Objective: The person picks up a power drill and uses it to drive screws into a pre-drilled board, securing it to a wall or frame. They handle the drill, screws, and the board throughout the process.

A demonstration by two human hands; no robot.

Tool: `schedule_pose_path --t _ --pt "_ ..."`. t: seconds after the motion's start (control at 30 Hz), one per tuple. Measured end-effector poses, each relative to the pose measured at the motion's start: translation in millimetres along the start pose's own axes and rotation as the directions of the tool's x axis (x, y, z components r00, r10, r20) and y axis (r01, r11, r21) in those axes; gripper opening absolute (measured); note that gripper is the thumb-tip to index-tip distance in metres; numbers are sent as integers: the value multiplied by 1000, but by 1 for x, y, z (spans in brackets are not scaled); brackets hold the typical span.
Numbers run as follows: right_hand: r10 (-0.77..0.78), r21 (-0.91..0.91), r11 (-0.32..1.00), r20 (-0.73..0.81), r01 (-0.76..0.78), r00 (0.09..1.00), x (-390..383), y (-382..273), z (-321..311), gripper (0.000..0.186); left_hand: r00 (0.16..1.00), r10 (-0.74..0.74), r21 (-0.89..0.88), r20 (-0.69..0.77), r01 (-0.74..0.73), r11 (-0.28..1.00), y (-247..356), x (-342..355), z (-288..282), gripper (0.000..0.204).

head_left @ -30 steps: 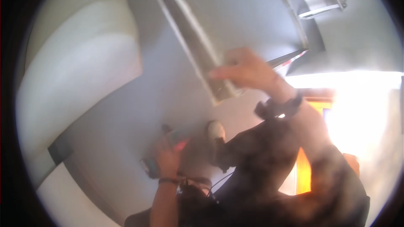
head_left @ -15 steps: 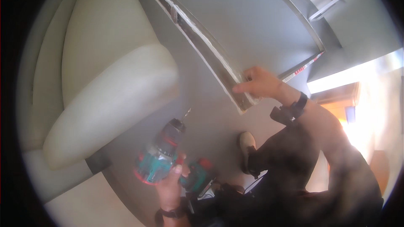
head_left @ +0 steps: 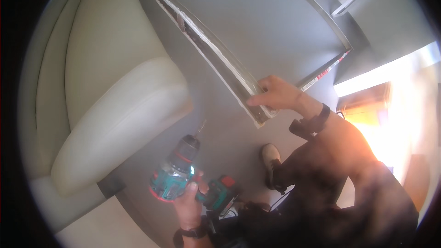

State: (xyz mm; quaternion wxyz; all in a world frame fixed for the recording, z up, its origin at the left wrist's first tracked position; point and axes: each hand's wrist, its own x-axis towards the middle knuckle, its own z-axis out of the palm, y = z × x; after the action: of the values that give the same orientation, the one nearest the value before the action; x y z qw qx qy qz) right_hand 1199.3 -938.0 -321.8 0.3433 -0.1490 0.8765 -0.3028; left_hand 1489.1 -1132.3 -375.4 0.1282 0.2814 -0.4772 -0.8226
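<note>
Nearest: person's dark clothing [head_left: 303, 206] along the lower edge, bent leg and one pale shoe [head_left: 270, 154] on the grey floor [head_left: 229, 147]. Left hand [head_left: 187, 202] low, left of center, wrapped around the grip of a green-and-black cordless drill [head_left: 172, 183]. Drill's battery [head_left: 221, 192] sits to the right of the hand, green with a red patch; small light lit on the body. Drill bit [head_left: 200, 128] points up and slightly right, away from the person, clear of the frame's end. Dark band [head_left: 195, 232] on left wrist.

Right hand [head_left: 278, 94] farther out, right of center, grasping the near corner of a long frame [head_left: 216, 59], thumb and fingers over its edge. Bulky dark wristband [head_left: 321, 117] on that arm. Frame runs from that hand to upper left; side is a brown channel with rough white edges, red-and-white strip on the short side. Can't tell if the grey area inside is solid or see-through.

Left: cream sofa [head_left: 121, 119], armrest near the drill, apart from it. Right: brown wooden furniture [head_left: 367, 98] in strong glare. Far upper right: white rack [head_left: 351, 1], partly cut off.
</note>
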Motion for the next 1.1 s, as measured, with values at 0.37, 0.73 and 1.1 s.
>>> schedule_pose_path --t 0.37,0.73,1.1 --pt "68 -29 997 28 -67 997 3 -8 6 52 974 -153 100 167 138 985 -26 39 16 41" --pt "44 -84 995 -32 -47 998 0 -4 0 51 926 -243 75 289 232 970 -45 50 41 34" --pt "28 -40 999 -44 -30 999 4 7 3 51 911 -265 105 317 244 964 -51 51 44 41"
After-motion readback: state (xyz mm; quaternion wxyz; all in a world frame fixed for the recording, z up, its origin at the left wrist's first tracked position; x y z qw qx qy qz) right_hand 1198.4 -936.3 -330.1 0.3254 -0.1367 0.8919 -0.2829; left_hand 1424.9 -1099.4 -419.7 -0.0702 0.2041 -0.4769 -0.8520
